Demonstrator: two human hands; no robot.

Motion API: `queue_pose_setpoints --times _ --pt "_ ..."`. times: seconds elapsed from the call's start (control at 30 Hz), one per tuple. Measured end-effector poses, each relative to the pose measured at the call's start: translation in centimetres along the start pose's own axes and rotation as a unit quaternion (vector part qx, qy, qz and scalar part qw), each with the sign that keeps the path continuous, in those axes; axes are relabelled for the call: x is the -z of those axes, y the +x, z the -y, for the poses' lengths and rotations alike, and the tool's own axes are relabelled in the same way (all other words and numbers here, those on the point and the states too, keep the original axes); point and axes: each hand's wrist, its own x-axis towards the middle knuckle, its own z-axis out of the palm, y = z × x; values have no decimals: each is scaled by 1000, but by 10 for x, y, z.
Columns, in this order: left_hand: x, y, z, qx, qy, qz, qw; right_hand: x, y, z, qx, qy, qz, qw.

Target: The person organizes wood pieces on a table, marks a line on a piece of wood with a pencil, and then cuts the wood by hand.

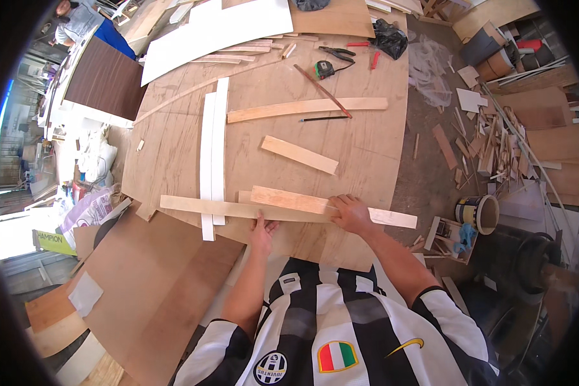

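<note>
Letters mark a green panel [55,242] (and shirt badge [271,368]).

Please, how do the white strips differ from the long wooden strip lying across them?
The white strips are a pair; the wooden strip is single and pale brown. The white strips run near to far; the wooden strip runs crosswise. The left hand touches the wooden strip, not the white strips. Both are long and narrow.

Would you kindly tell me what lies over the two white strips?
A long tan wooden strip crosses over both white strips near their lower ends, hiding the parts beneath it; whether they touch there cannot be told.
</note>
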Motion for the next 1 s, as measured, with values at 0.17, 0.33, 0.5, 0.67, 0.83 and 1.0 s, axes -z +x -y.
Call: queue_pose_setpoints --times 0.17,0.33,0.5,0.67,0.83,1.0 --pt "27 -8 0 -9 47 -23 999 -28 50 33 10 -3 -44 999" --pt "9 -5 -5 -2 38 -14 999 -58 83 48 34 -11 80 996" --pt "-4 -5 -13 3 66 -23 998 -62 99 35 18 -46 53 997" --pt "-20 1 -21 -3 77 3 997 -30 133 0 -56 -104 -58 991" --pt "-41 14 -20 -5 66 10 998 -16 152 -15 -94 -81 -4 992" --pt "-49 24 -15 -5 58 27 998 -23 145 10 -58 17 53 997"
